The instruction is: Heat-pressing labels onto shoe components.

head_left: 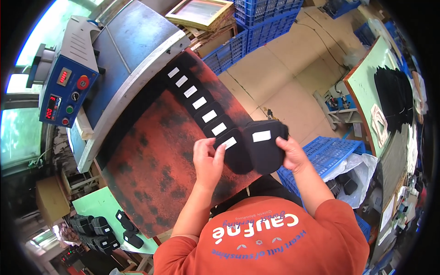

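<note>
My right hand (293, 155) grips a thick stack of black fabric pieces (266, 151) by its right edge, thumb on top. A white label lies on the uppermost piece. To its left, my left hand (208, 160) pinches the left edge of the nearest black fabric piece (238, 158) in a row, with the thumb beside its white label (229, 143). The rest of the row, several overlapping black pieces (211, 107) each with a white label, runs away up the red and black mottled board (151, 169). The stack's left edge meets the nearest piece.
At the left, a machine with a blue control box (66, 91) and a metal platen (137, 27) borders the board. Blue crates (270, 27) stand beyond it, another blue crate (330, 156) at my right. More black pieces (94, 231) lie on a green table (98, 204) at lower left.
</note>
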Tool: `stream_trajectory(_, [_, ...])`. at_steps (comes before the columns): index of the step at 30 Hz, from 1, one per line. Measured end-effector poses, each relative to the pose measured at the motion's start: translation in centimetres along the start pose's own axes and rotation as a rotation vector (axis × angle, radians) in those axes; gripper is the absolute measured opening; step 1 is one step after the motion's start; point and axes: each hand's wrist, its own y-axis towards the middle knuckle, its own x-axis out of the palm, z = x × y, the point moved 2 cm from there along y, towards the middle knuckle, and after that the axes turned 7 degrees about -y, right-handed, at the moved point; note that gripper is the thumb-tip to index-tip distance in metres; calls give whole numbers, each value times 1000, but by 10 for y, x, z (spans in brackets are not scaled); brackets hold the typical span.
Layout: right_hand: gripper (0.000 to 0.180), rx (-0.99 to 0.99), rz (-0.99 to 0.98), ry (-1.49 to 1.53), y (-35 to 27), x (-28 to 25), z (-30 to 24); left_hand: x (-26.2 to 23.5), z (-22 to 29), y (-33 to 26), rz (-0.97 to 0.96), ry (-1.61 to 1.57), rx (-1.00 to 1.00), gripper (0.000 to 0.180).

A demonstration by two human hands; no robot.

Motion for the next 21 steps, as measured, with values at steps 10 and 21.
stream_trajectory(10, [45,32,-18,206,-3,-20,-8,0,-3,-39,-78,-644,-698,12])
stream_trajectory(21, [41,-11,-72,52,10,43,8,-18,-2,-34,-91,-243,-278,21])
